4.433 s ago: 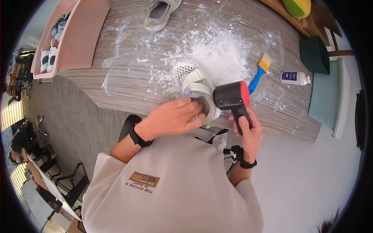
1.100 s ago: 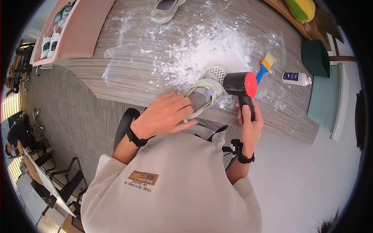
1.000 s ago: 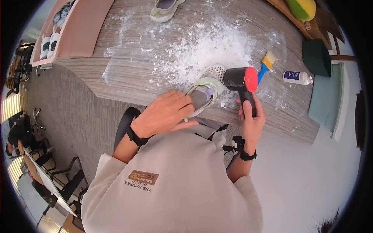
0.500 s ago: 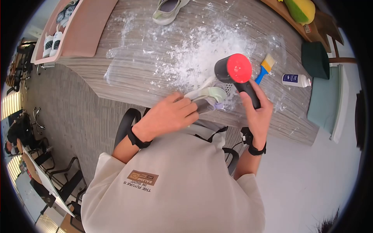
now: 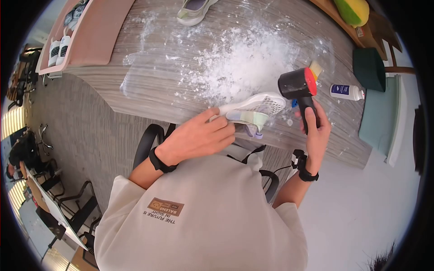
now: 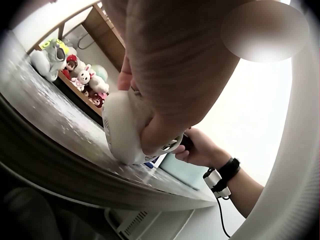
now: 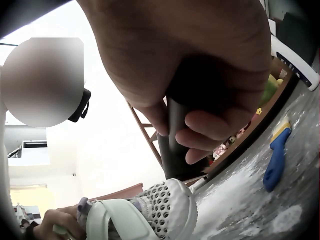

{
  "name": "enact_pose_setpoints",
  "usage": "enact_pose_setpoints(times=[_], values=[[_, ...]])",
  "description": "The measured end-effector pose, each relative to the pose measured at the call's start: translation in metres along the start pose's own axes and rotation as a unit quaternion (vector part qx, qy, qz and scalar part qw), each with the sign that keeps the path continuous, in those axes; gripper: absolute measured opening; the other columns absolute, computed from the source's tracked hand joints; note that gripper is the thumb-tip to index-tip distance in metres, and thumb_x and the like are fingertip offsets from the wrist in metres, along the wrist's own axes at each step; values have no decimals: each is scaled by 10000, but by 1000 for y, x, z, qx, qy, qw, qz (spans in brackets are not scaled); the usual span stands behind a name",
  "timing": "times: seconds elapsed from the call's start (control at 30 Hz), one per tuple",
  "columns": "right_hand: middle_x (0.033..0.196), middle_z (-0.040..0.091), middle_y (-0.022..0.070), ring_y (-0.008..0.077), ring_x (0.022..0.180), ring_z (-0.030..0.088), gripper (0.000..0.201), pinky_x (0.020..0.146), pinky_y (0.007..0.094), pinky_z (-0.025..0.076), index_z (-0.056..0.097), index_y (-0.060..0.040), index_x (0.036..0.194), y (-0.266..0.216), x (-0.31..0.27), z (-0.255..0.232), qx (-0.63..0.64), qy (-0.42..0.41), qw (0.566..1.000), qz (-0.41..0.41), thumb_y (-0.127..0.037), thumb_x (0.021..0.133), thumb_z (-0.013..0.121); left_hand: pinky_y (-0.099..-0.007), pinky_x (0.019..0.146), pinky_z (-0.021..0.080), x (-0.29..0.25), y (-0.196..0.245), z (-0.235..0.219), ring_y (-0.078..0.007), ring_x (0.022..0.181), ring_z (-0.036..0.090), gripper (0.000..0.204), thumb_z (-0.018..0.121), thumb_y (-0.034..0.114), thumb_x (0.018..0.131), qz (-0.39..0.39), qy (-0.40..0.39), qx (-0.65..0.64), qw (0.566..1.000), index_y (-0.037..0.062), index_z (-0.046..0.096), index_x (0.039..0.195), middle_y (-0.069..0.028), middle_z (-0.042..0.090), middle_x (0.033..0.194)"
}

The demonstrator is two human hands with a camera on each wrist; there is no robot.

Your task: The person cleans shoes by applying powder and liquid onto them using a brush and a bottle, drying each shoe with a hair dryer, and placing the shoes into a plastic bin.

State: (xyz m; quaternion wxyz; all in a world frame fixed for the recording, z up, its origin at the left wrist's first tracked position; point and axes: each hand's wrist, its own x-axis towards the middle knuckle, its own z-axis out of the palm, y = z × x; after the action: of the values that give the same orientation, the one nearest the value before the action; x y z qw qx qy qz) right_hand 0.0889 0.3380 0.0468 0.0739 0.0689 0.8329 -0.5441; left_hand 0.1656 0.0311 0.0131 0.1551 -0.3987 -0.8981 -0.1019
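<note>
My left hand (image 5: pixel 199 137) grips the heel end of a pale mesh shoe (image 5: pixel 266 105) with mint straps and a lilac tab. Tilted onto its side near the table's front edge, the shoe points its toe to the right. Its white heel (image 6: pixel 120 132) sits between thumb and fingers in the left wrist view. My right hand (image 5: pixel 318 128) holds the handle of a black hair dryer (image 5: pixel 293 84) with a red round end. The dryer's barrel is just beyond the shoe's toe. In the right wrist view, the perforated toe (image 7: pixel 167 207) appears below the dryer.
White powder (image 5: pixel 253 56) covers the table's middle. A blue-handled brush (image 7: pixel 276 160) lies behind the dryer, beside a white bottle (image 5: pixel 346 91). Another shoe (image 5: pixel 192 18) stands at the far edge. A pink bin (image 5: pixel 95 40) with shoes is at left.
My left hand has turned the shoe from toe-away onto its side, toe now to the right. The hair dryer first swung up over the shoe, then moved right, past its toe.
</note>
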Motion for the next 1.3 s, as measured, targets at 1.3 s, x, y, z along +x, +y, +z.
enact_pose_setpoints(times=[1.3], values=[[886,701,39,67,725,566,439,655,244,459,631,-45,1385,20,-12,17,110,5,994,16,-227,990,684,-383,927,481,4,-46,21,-300,1022,637,221,801,21,827,-248,42,-434,865,-6,616,943,-141,706,1151]])
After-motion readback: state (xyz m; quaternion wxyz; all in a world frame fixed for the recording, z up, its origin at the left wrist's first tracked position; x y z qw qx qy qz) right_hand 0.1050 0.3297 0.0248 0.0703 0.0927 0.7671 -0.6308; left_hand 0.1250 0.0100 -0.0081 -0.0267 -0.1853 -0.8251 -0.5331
